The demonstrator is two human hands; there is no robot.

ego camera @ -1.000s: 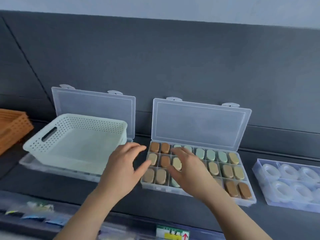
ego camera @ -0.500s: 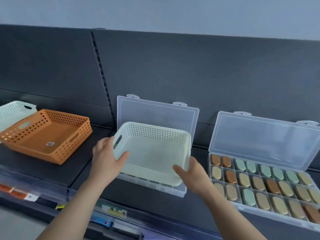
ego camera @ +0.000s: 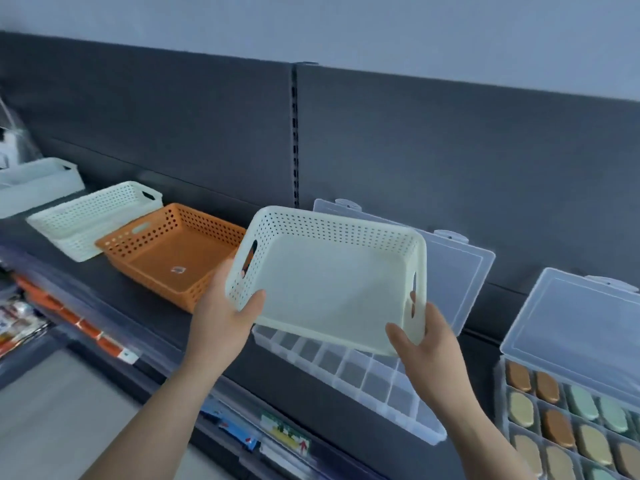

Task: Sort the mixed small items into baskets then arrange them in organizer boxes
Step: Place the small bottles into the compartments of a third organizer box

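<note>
The left hand [ego camera: 225, 317] grips the left end of the pale basket [ego camera: 332, 285], thumb curled over its near wall; the right hand [ego camera: 427, 344] grips the right end. The perforated plastic rectangle hangs above the clear compartmented organizer box [ego camera: 349, 368], long axis left to right, opening tipped toward the person.

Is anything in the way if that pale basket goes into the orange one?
Nothing visible. The pale basket, held by the left hand and right hand, hangs just right of the orange basket, whose inside holds only a small sticker.
</note>
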